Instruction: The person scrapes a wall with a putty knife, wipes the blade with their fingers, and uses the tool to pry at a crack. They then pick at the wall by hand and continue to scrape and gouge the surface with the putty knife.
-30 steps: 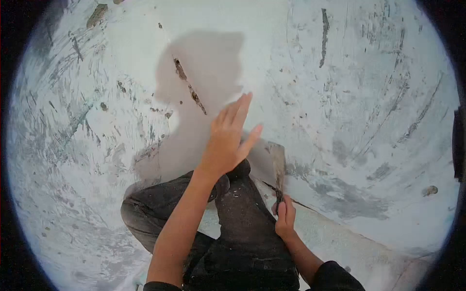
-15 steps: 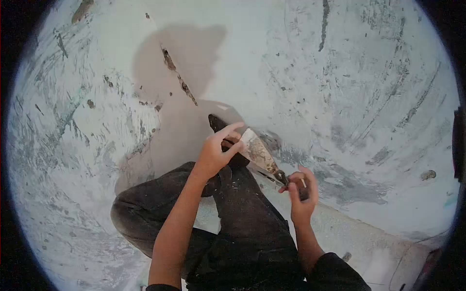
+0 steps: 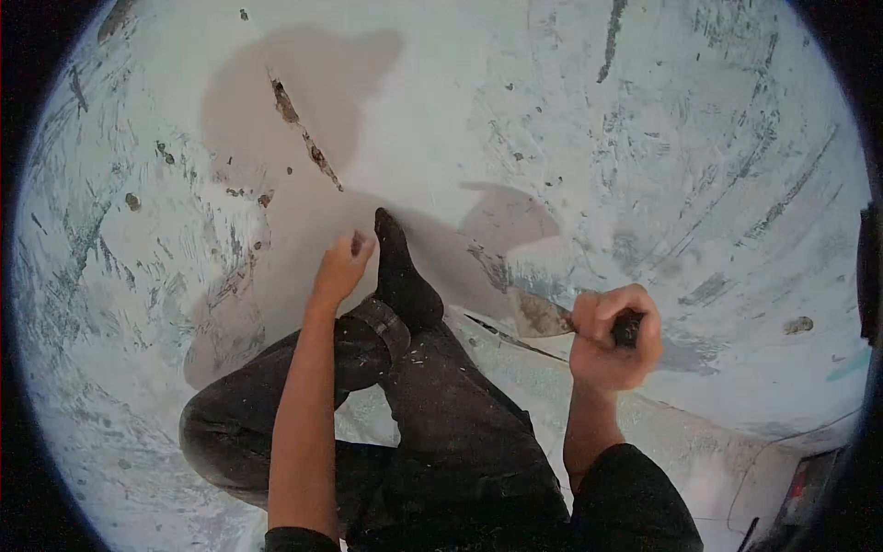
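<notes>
My right hand (image 3: 614, 339) is wrapped round the dark handle (image 3: 628, 329) of a putty knife. The putty knife's blade (image 3: 541, 315) is stained with whitish and brown residue and points left, close in front of the wall. My left hand (image 3: 343, 267) is closed, fingers curled in, left of my dark-covered foot (image 3: 405, 276). A small dark spot shows between its fingers; whether that is an object or shadow I cannot make out.
A whitish, patchy wall (image 3: 441, 101) fills the view ahead, with a long chipped crack (image 3: 303, 133) at upper left and a dark gouge (image 3: 611, 41) at upper right. My folded leg (image 3: 267, 414) lies at lower left. A thin cable (image 3: 750, 478) runs at lower right.
My left hand has let go of the putty knife's blade, moved left and closed. My right hand has moved right and up, its fingers now wrapped firmly round the handle.
</notes>
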Demonstrator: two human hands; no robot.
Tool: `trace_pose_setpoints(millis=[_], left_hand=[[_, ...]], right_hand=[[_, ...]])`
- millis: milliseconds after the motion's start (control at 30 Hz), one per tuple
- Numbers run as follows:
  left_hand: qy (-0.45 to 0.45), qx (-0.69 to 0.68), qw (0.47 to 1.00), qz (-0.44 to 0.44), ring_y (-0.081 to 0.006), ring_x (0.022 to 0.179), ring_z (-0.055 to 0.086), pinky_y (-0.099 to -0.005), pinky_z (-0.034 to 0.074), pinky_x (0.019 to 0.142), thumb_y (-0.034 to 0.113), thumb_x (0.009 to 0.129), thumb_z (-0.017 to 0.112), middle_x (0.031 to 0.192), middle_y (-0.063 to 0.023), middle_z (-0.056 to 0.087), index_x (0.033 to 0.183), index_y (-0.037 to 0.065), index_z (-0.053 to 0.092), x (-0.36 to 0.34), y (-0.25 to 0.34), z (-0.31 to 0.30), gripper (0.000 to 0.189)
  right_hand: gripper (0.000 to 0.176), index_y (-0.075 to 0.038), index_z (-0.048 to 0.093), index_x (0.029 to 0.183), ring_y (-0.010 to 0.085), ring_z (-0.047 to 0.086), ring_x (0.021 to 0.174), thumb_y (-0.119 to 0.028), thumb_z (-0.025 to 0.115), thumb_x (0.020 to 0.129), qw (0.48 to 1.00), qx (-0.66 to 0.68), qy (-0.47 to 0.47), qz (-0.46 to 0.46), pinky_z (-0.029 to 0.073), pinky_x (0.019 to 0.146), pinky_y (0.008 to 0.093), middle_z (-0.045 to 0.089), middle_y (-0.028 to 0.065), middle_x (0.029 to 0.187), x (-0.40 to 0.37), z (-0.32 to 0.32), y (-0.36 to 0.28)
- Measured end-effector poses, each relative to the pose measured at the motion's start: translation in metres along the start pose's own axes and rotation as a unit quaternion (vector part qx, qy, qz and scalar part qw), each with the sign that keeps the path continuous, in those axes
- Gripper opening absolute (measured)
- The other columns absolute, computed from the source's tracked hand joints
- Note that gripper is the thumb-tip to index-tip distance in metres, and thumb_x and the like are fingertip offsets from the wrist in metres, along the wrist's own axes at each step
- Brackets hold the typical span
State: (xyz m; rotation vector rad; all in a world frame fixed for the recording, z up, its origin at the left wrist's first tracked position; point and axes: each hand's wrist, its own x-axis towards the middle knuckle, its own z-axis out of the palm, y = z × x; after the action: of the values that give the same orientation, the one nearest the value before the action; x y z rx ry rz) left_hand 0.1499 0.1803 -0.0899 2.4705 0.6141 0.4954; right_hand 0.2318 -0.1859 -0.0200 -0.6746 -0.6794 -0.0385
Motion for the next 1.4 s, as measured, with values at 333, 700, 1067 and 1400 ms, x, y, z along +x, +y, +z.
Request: trace_pose_setpoints(millis=[333,700,1067,1400], left_hand=[[-0.233,0.133,0.96,-0.087,-0.0437,0.108,0.059,-0.0454,0.045,0.095,0.068,0.081,0.055,0.106,-0.0347,0.061,0.121,-0.015,0.051,-0.072,0.049,0.003,0.092],[-0.243,0.137,0.96,-0.009,-0.0413,0.09,0.064,-0.0483,0.051,0.08,0.067,0.082,0.054,0.099,-0.0286,0.064,0.105,-0.007,0.057,-0.15,0.117,0.006,0.077],[-0.256,0.097,0.956,-0.104,-0.0415,0.11,0.058,-0.0466,0.044,0.096,0.074,0.085,0.041,0.116,-0.0322,0.059,0.123,-0.01,0.053,-0.107,0.089,0.011,0.094],[-0.114,0.137,0.984,-0.011,-0.0431,0.112,0.055,-0.0481,0.043,0.097,0.05,0.096,0.044,0.123,-0.0261,0.057,0.132,0.001,0.049,-0.09,0.066,-0.002,0.061]], right_hand=[[0.057,-0.001,0.055,0.064,0.0139,0.029,0.048,-0.051,0.045,0.091,0.993,-0.036,0.112,-0.003,0.021,0.05,0.0327,0.039,0.0019,0.051,-0.063,-0.021,0.022],[0.049,-0.009,0.039,0.055,0.0138,0.024,0.051,-0.044,0.048,0.089,0.987,-0.082,-0.028,-0.135,0.018,0.055,0.0331,0.033,0.0003,0.052,-0.025,-0.019,-0.028],[0.057,-0.005,0.041,0.05,0.0163,0.026,0.045,-0.048,0.056,0.084,0.993,-0.058,-0.014,-0.098,0.018,0.05,0.0342,0.035,0.0025,0.046,-0.031,0.003,-0.005],[0.055,-0.006,0.044,0.05,0.0151,0.028,0.042,-0.045,0.053,0.087,0.996,-0.06,-0.034,-0.053,0.019,0.047,0.0333,0.041,0.0033,0.046,-0.032,-0.029,-0.017]])
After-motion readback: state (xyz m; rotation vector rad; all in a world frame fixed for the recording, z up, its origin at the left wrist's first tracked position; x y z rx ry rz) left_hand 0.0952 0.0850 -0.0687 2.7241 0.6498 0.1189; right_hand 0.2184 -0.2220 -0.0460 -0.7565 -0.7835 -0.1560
